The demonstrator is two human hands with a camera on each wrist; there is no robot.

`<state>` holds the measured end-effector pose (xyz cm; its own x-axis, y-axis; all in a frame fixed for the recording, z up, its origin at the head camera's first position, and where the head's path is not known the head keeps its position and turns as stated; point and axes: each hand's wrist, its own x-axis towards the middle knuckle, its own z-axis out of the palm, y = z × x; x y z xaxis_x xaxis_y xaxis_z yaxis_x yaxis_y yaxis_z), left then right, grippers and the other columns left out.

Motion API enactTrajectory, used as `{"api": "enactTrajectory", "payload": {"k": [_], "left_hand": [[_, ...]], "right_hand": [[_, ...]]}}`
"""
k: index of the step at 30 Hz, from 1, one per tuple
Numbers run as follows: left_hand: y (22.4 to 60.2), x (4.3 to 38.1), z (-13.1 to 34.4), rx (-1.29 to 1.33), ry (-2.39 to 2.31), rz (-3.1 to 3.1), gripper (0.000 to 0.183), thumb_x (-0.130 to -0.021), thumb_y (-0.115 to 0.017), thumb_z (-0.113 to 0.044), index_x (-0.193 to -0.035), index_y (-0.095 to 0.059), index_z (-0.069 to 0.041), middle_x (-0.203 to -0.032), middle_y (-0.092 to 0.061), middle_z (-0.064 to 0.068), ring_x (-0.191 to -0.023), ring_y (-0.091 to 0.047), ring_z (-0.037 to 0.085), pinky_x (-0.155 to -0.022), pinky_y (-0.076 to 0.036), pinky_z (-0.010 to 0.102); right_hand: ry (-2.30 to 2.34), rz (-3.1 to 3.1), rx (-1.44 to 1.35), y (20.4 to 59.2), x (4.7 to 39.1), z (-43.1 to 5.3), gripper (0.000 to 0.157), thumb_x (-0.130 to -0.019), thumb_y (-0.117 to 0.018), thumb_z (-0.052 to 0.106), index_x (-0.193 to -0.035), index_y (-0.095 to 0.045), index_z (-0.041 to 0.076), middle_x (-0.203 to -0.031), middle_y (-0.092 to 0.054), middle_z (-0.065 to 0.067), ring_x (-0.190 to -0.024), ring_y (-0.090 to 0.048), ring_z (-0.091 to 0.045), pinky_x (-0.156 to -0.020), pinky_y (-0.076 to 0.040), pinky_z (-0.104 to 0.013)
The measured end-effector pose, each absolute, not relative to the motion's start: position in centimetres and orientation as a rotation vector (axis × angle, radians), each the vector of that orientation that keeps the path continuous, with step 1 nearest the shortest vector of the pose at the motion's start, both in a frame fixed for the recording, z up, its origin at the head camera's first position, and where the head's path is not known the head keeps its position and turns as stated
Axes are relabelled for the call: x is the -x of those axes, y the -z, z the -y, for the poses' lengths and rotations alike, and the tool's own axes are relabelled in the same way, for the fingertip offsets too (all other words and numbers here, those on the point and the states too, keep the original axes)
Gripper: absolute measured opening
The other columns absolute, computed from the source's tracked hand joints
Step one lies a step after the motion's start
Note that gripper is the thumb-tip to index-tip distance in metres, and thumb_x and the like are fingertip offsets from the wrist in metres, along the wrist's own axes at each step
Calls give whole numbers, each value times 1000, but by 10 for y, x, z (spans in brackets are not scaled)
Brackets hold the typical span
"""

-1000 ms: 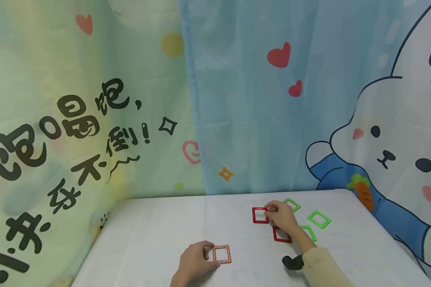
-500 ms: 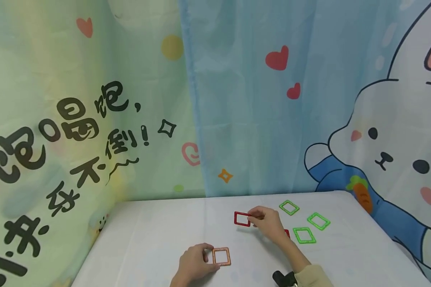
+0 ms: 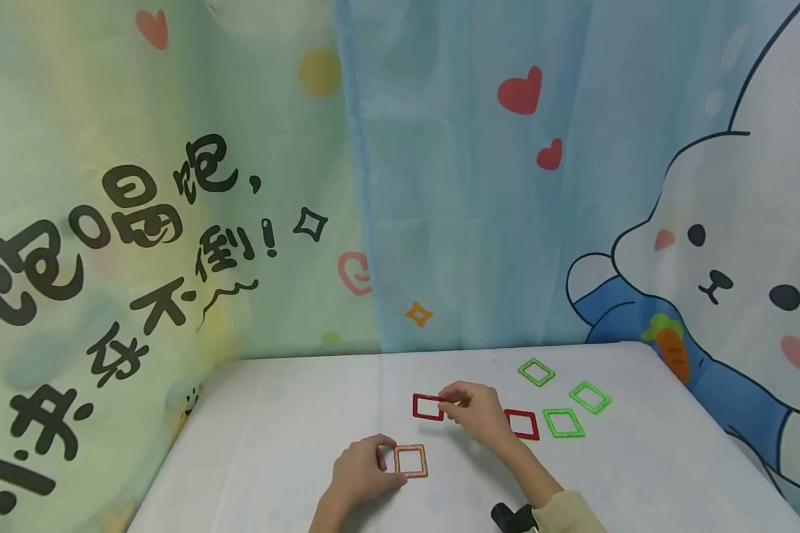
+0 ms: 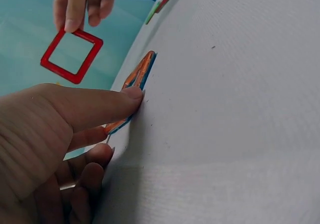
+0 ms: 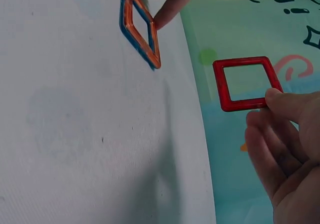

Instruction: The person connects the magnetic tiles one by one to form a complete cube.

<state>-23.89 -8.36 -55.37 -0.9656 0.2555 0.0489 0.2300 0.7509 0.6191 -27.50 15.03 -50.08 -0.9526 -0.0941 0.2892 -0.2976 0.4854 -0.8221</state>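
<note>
My left hand (image 3: 363, 470) pinches an orange square magnetic tile frame (image 3: 424, 461) at its left side, low over the white table. In the right wrist view, a blue layer (image 5: 131, 37) lies flat against the orange one's back. Thumb and fingers of my right hand (image 3: 478, 416) pinch a red square magnetic tile frame (image 3: 415, 407) by one edge, raised above the table, beyond and slightly right of the orange one. The left wrist view shows this red frame (image 4: 59, 76) hanging apart from the orange and blue pair (image 4: 146, 64).
A second red frame (image 3: 525, 437) lies on the white table (image 3: 267, 429), right of my right hand. Several green frames are spread farther right, among them one at the back (image 3: 544, 366) and one nearer (image 3: 568, 434). Printed curtains (image 3: 467, 222) stand behind the table.
My right hand has carried the red frame leftward from beside the green frames, up off the table. The second red frame is now largely uncovered. My left hand keeps its hold.
</note>
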Motion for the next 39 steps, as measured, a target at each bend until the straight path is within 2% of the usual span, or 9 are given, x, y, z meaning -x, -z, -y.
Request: {"api": "enactTrajectory", "payload": {"k": [5, 16, 32, 39], "left_hand": [[553, 239, 85, -388, -1023, -2918, 47, -67, -87, -40, -104, -68, -18, -62, -48, -13, -54, -42, 5, -48, -34, 26], [552, 239, 84, -401, -1055, -2895, 47, -68, -87, -40, -104, -68, -17, -62, -49, -12, -54, -42, 5, -48, -34, 26], [546, 253, 82, -414, -1038, -2925, 50, -68, -86, -41, -107, -67, -16, -62, -49, -12, -53, -42, 4, -48, -34, 26], [551, 242, 82, -372, -1065, -2880, 50, -69, -86, -41, -106, -68, -13, -61, -49, -11, -53, -42, 5, -48, -33, 26]], "right_hand": [[-1386, 2540, -395, 500, 270, -142, 12, -81, -77, 4, -87, -73, 13, -81, -70, 4, -70, -62, -10, -62, -50, -25], [-1376, 2597, -429, 503, 263, -134, 12, -81, -77, 4, -86, -74, 13, -78, -69, 7, -70, -61, -10, -61, -50, -25], [-1359, 2666, -456, 503, 274, -129, 9, -81, -77, 6, -86, -74, 13, -79, -69, 7, -71, -60, -10, -65, -50, -26], [-1353, 2695, -517, 516, 269, -129, 7, -82, -77, 10, -85, -73, 15, -78, -69, 9, -70, -60, -7, -64, -48, -26]]}}
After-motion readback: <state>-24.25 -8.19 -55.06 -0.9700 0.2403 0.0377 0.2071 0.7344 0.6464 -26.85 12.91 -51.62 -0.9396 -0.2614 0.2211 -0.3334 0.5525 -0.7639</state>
